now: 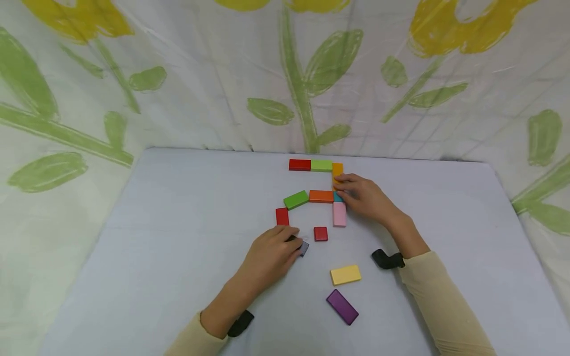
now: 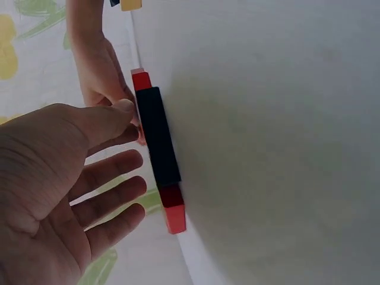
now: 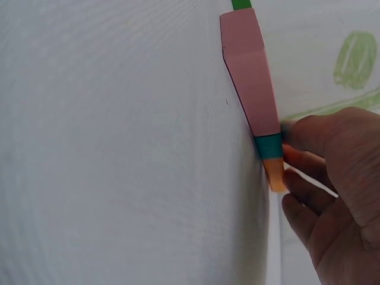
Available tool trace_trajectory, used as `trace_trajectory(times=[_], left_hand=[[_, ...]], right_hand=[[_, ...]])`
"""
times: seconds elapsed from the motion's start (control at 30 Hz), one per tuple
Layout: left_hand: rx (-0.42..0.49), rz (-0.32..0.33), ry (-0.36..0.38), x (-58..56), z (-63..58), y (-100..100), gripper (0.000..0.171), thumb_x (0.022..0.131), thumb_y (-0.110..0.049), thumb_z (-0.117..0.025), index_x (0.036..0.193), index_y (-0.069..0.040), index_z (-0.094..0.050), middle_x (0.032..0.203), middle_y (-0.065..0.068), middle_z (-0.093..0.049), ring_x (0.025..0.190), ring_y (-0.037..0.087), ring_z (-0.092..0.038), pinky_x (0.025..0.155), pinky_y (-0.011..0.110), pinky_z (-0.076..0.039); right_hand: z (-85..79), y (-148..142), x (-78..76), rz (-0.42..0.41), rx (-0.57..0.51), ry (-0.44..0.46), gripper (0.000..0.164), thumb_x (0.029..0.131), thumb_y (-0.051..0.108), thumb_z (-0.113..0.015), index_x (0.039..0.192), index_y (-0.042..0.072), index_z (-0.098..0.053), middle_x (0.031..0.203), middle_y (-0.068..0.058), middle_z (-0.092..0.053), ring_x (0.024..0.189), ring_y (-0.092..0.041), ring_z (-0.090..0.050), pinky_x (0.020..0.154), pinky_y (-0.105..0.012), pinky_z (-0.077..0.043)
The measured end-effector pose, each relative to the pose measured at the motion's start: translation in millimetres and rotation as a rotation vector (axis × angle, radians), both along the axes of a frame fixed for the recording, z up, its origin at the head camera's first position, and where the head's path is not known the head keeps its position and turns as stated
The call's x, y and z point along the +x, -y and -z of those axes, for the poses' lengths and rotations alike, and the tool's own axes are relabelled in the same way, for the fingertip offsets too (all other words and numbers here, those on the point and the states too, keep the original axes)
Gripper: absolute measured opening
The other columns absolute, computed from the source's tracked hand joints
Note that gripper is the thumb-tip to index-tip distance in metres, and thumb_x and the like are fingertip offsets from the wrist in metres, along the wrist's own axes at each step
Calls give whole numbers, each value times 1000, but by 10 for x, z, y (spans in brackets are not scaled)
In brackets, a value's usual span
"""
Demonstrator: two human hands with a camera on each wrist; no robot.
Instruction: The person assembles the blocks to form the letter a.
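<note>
- While reaching over the grey block (image 1: pixel 305 248), no clench in the left hand (image 1: pixel 272 251): fingers fairly straight in the left wrist view, tips at the block's upper edge, no wrapped grip visible.
- Likely reason for so light a touch: setting the angle without lifting. Grey block slantwise on the surface (image 1: pixel 178 198), just below the upright-running red block (image 1: pixel 282 216); joint between these 2 hidden by fingers, so cannot tell if touching.
- Right hand (image 1: pixel 366 197) likewise loose: thumb at the blue block (image 1: pixel 338 197), fingertips across the orange block (image 1: pixel 337 168), nothing clasped. Perhaps for keeping these 2 in line.
- Down that side, 1 straight column: orange, blue, then pink block (image 1: pixel 339 214), end to end.
- Left of blue: orange-red block (image 1: pixel 321 196) butted against the column, then green block (image 1: pixel 296 200) tilted down to the left. Tilt probably chosen for rounding the bend toward the red block.
- At the far edge, dark red block (image 1: pixel 300 165) and light green block (image 1: pixel 321 165) in 1 row, meeting orange at a corner.
- Small red block (image 1: pixel 320 234) between grey and pink, apart from each.
- Nearer the person, yellow block (image 1: pixel 345 275) and purple block (image 1: pixel 342 307), flat, at different angles; presumably parked within easy reach.
</note>
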State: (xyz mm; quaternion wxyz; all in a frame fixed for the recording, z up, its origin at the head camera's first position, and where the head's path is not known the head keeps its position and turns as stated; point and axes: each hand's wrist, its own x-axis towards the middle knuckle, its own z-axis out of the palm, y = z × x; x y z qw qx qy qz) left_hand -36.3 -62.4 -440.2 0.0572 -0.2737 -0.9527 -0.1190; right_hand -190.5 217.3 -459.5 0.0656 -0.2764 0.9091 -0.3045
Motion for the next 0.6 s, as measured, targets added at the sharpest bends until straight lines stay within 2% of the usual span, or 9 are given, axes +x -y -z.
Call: trace_trajectory(times=[0.27, 0.6], left_hand=[[-23, -1, -21, 19, 7, -16, 25, 94, -28, -82, 116, -17, -83, 121, 1, -77, 115, 17, -71, 100, 30, -62], [4, 9, 46, -23, 33, 46, 32, 94, -28, -82, 123, -16, -80, 122, 2, -75, 116, 17, -68, 99, 31, -62]], right_hand=[[8, 12, 1, -10, -10, -1, 34, 101, 8, -69, 134, 0, -71, 150, -19, -63, 144, -41, -55, 120, -58, -46], [5, 4, 5, -4, 1, 2, 34, 101, 8, -69, 135, 1, -71, 150, -19, -62, 145, -41, -54, 120, -58, -45]])
